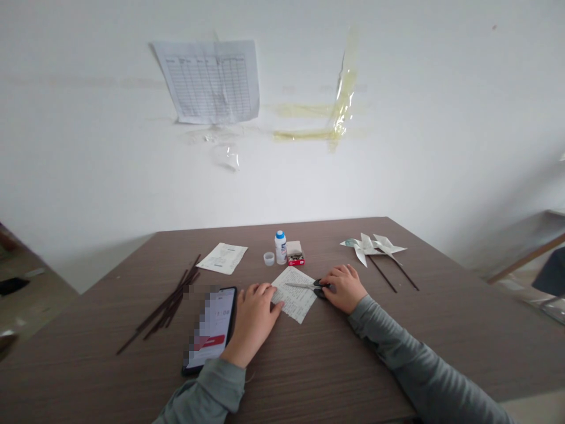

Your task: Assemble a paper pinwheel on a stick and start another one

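A square sheet of paper [296,303] with writing on it lies flat on the table, turned like a diamond. My left hand [253,315] rests at its left corner, thumb and fingers apart with the tips on or beside the paper. Closed around the black handles of a pair of scissors [300,285] is my right hand [346,288]. The scissors lie over the paper with the blades pointing left and seemingly together. Just beyond the sheet are a white bottle with a blue cap [281,248], a small clear cup [269,258] and a red box of small pins or tacks [296,259].
A phone [214,333] lies by my left forearm. Several dark sticks [172,300] lie at the left, near more paper squares [223,258]. Paper pinwheels on sticks [373,244] lie at the back right. The table's [335,371] far edge faces a white wall.
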Demonstrator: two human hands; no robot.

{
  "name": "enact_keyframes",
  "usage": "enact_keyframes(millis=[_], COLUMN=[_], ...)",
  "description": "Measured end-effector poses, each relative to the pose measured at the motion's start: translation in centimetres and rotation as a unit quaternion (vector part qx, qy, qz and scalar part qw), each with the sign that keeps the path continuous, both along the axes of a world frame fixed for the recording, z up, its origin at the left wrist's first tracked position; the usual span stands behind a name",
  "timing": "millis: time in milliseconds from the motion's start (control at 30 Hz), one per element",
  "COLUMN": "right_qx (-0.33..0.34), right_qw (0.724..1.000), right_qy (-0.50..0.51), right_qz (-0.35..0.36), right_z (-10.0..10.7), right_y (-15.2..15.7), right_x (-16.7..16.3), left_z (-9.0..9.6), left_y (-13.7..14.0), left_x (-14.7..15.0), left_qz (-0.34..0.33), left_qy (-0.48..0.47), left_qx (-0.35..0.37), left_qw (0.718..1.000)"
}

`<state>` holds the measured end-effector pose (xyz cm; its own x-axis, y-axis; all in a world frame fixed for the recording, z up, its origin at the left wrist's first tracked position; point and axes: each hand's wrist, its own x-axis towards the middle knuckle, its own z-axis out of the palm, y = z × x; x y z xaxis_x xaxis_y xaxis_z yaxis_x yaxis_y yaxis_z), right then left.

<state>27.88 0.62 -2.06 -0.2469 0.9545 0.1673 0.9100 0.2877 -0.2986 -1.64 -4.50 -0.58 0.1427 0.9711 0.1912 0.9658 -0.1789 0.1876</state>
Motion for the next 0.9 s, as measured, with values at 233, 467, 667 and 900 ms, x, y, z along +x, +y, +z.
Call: enact_keyframes(millis=[233, 467, 667, 900], right_qx=[-0.008, 0.009, 0.030, 0.050], right_qw=[1.000, 1.000, 0.997, 0.996], right_qy=[-0.002, 0.000, 0.046, 0.064], right_qz=[0.003, -0.013, -0.047, -0.047], right_z=[-0.4, -1.3, -1.8, -1.5], right_y=[0.8, 1.1, 1.4, 1.2], right_x=[0.4, 0.6, 0.7, 0.5], left_z=[0.1, -0.1, 0.1, -0.2], left_y=[-0.1, 0.0, 0.0, 0.2], left_x=[0.0, 0.0, 0.0, -0.1], left_qz=[-0.001, 0.002, 0.006, 0.000], left_qy=[-0.007, -0.011, -0.005, -0.004], left_qx=[0.008, 0.014, -0.011, 0.003], left_qw=[1.000, 1.000, 1.000, 1.000])
